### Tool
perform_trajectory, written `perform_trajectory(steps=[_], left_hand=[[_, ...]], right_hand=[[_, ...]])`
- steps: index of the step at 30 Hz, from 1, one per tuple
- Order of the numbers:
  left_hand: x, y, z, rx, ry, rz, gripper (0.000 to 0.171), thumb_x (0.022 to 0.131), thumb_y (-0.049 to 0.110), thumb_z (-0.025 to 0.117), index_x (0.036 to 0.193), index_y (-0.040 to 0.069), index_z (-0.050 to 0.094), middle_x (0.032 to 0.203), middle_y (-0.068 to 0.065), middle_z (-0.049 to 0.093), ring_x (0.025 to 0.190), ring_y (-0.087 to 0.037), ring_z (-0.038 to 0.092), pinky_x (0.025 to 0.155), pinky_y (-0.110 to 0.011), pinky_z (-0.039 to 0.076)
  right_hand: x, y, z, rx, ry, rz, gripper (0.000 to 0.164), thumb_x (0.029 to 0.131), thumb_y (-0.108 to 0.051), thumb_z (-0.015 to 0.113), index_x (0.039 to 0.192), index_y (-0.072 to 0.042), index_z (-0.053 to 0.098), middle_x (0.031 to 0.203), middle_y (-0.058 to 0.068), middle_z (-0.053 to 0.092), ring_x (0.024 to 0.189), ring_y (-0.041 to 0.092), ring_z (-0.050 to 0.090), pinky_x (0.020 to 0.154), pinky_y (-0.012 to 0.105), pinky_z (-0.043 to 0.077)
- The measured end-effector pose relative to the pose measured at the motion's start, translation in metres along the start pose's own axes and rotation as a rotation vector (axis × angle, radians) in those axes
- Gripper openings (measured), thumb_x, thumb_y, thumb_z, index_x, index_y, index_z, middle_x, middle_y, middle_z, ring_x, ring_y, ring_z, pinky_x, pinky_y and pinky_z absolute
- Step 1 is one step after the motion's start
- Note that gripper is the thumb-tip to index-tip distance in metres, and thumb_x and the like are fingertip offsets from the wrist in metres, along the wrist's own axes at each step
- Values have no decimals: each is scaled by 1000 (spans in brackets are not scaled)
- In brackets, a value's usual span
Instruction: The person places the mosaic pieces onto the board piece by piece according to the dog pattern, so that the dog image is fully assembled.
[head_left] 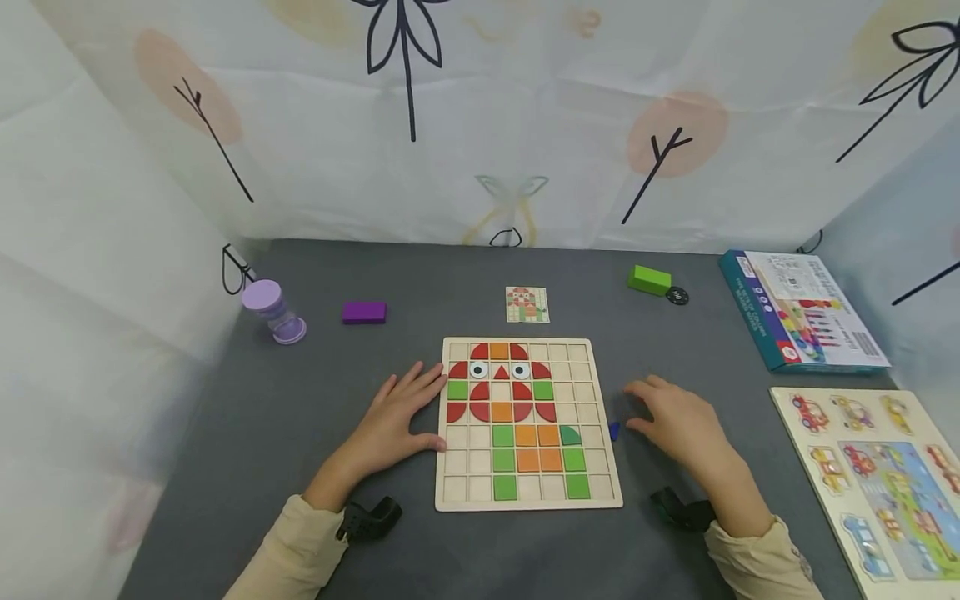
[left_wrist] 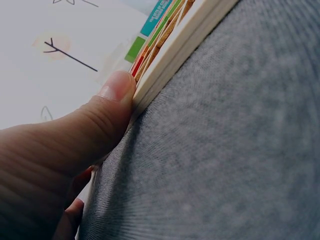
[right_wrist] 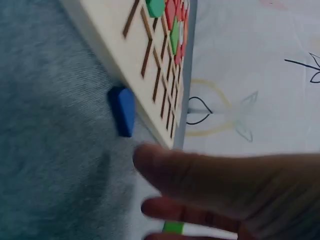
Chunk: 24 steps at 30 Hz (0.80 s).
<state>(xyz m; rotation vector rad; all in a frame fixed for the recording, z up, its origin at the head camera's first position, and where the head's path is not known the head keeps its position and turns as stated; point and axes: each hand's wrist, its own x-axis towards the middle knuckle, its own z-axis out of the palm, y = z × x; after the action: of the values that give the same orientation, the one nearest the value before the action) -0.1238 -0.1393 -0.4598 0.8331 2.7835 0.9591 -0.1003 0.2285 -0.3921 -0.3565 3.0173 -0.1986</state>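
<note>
A wooden grid board lies flat with red, orange, green and white pieces in its squares, including two eye pieces. My left hand rests at its left edge, fingers spread; in the left wrist view the thumb presses the board's side. Right of the board, my right hand hovers with loosely bent fingers and nothing in them. Close to its fingertips lies a small blue piece, right against the board's right edge. A small pattern card lies behind the board.
A purple sand timer and a purple block are at back left. Behind the right hand lie a green block and a black disc. A box and a picture puzzle board occupy the right side. White cloth surrounds the table.
</note>
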Motion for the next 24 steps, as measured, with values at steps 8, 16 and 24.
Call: perform_trajectory(steps=[8, 16, 24], left_hand=[[-1, 1, 0, -1, -5, -6, 90, 64, 50, 67, 138, 18, 26, 144, 3, 20, 133, -22, 8, 102, -49, 2], [0, 0, -1, -2, -6, -11, 90, 64, 51, 67, 138, 19, 27, 144, 5, 19, 133, -21, 7, 102, -49, 1], [-1, 1, -1, -3, -7, -10, 90, 64, 50, 67, 138, 18, 27, 144, 4, 20, 133, -21, 8, 102, -49, 1]], right_hand=[[-10, -5, 12, 3, -17, 24, 34, 64, -33, 74, 88, -13, 61, 76, -3, 55, 61, 10, 47, 52, 29, 39], [-4, -13, 15, -4, -11, 1, 22, 69, -26, 72, 85, -16, 60, 67, -6, 47, 56, 8, 39, 48, 25, 31], [-2, -16, 17, -14, 32, -39, 16, 71, -15, 71, 84, -17, 61, 70, -6, 49, 56, 8, 40, 48, 24, 33]])
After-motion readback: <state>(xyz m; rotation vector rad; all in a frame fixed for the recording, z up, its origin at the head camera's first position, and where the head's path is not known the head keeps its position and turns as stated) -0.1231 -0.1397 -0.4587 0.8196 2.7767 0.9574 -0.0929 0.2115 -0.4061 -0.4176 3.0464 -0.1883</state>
